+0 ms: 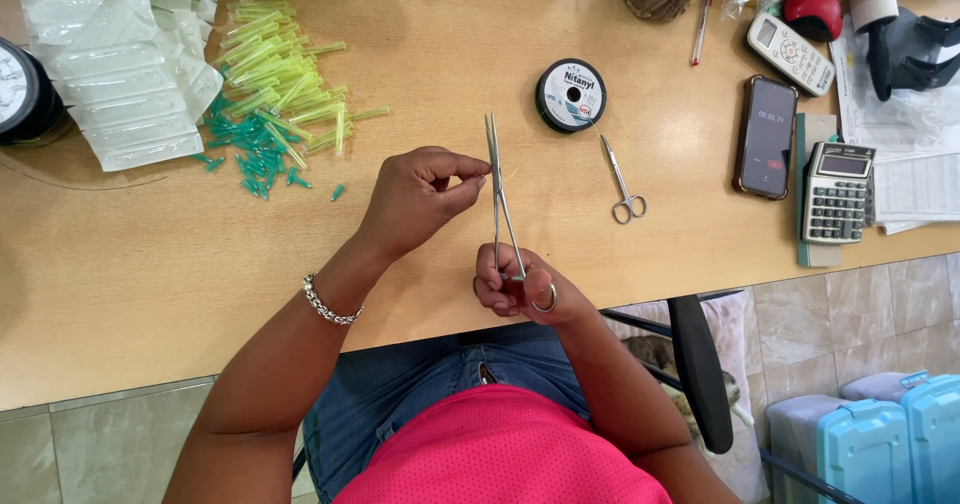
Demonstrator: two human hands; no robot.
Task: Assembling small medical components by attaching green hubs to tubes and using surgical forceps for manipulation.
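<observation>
My right hand (525,294) grips the ring handles of long steel forceps (499,189), which point away from me over the wooden table (150,264). My left hand (420,196) pinches its thumb and fingers right beside the forceps' shaft, apparently on a fine thread that is too thin to make out clearly. A black and white spool of thread (571,95) lies just beyond the forceps' tip. Small steel scissors (621,181) rest on the table to the right of the forceps.
A heap of green plastic tubes and teal caps (275,99) lies at the far left, next to clear sealed packets (115,59). A phone (767,136), calculator (838,193), remote (790,52) and papers sit at the right. Blue cases (900,434) stand on the floor.
</observation>
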